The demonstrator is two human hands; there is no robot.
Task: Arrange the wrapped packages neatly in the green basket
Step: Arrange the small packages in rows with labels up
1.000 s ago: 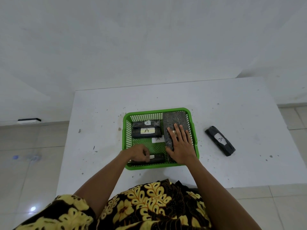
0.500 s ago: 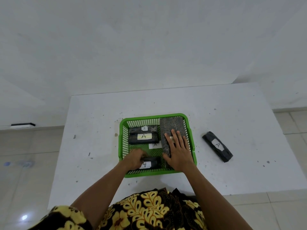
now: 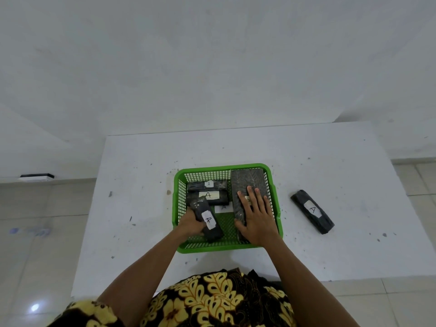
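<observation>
Left hand (image 3: 192, 224) grips a small labelled package (image 3: 208, 219), tilted over the green basket (image 3: 179, 247); right hand (image 3: 257, 215) lies spread flat on the large package (image 3: 247, 180). Best to turn it parallel to the two packages (image 3: 207, 192) at the back, then lay it flat beside them.

My green basket (image 3: 226, 247) holds 4 black A-labelled packages (image 3: 207, 196); 1 more (image 3: 312, 211) lies slantwise on the surface right of it.

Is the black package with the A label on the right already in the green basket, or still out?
Out. The package lies flat on the white table, right of the green basket, with bare table between them, touched by neither hand.
</observation>
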